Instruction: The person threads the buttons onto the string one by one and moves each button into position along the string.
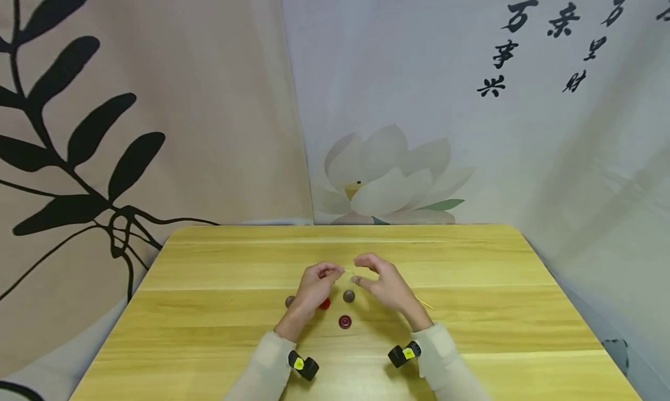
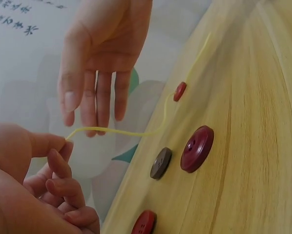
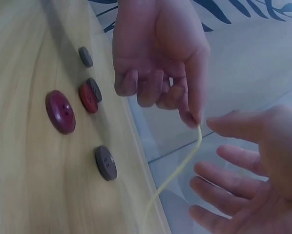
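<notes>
Between thumb and forefinger, my left hand (image 1: 314,286) pinches one end of a thin yellow cord (image 2: 131,132). From there the cord sags to the table, meets a small red button (image 2: 180,91) and runs on past it. My right hand (image 1: 386,283) faces the left one with its fingers spread and relaxed, holding nothing; its thumb (image 3: 239,124) is right by the pinched end. Below the hands lie a brown button (image 1: 349,296), a large maroon button (image 1: 345,322) and a red button (image 3: 88,97).
A dark button (image 3: 94,89) sits partly behind the red one, and another grey button (image 3: 86,57) lies farther left. The wooden table (image 1: 209,331) ends at a back edge near a printed curtain (image 1: 235,98). Each sleeve carries a black wrist camera (image 1: 303,366).
</notes>
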A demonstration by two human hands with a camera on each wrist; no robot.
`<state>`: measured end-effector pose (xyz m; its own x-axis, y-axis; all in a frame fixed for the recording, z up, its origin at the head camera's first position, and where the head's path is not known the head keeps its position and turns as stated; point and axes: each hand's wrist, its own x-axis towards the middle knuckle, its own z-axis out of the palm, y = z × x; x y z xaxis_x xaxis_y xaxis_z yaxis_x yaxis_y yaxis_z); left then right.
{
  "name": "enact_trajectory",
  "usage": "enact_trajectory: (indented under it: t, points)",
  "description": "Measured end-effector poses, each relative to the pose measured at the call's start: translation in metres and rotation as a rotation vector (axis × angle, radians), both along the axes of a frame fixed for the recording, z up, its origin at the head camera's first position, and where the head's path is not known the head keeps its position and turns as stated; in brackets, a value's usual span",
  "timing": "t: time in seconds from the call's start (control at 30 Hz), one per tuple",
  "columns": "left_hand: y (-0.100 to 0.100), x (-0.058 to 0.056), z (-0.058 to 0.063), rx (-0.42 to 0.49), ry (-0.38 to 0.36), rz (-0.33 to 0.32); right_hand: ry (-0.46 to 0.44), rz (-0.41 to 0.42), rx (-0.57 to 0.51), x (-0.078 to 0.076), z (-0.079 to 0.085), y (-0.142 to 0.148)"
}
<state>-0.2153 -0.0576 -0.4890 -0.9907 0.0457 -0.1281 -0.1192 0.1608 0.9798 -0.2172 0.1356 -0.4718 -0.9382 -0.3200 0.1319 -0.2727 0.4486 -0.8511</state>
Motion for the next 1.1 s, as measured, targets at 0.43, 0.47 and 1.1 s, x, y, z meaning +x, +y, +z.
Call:
enact_trajectory:
  t: [0.43,0.47,1.1]
  points:
    - [0.0037,-0.0027,0.0005,-0.013,0.004,-0.004,-0.018,0.043,-0.044,-0.0028,-0.0003,-0.0047]
    - [0.0040,-0.0027,0.0007,-0.016,0.005,-0.004,-0.018,0.044,-0.044,-0.0027,-0.0004,-0.0047]
    - [0.0054,0.0009,0.0023,-0.007,0.011,-0.032,0.071,-0.020,0.059,-0.0018,-0.0013,-0.0019]
